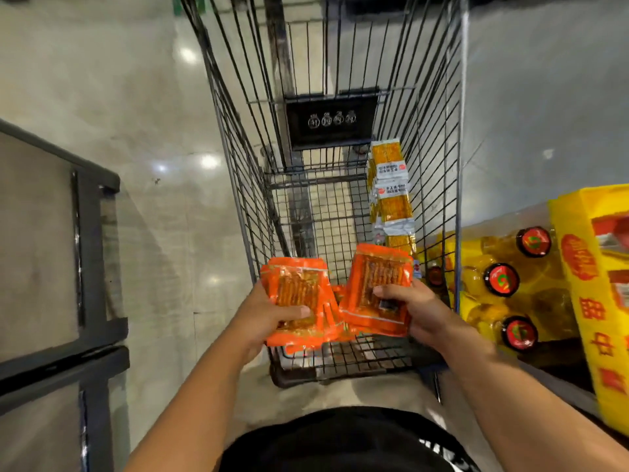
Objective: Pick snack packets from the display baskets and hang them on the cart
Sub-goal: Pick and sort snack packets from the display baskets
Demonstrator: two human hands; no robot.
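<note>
So you've got two stacks of orange snack packets here: the left bundle and the right bundle. They're side by side over the near end of the cart, inner edges nearly touching. Your left hand grips the left bundle from its outer side, thumb across the front. Your right hand grips the right bundle, fingers curled over its lower part. Both hands are clamped on their stacks, nothing loose.

My read: picking is done for this lot and you're at the hanging step. The yellow packets hang in a column down the inside of the cart's right wall, a bit ahead of your hands. So the next move probably calls for finding a free wire near those and hooking a bundle's top edge over it. I can't tell whether the orange ones have a hang hole or a strip, so check that. With both hands full, I'd guess one bundle at a time.

Just outside the cart on the right sit oil bottles and a yellow box. A dark frame stands well apart on the left.
</note>
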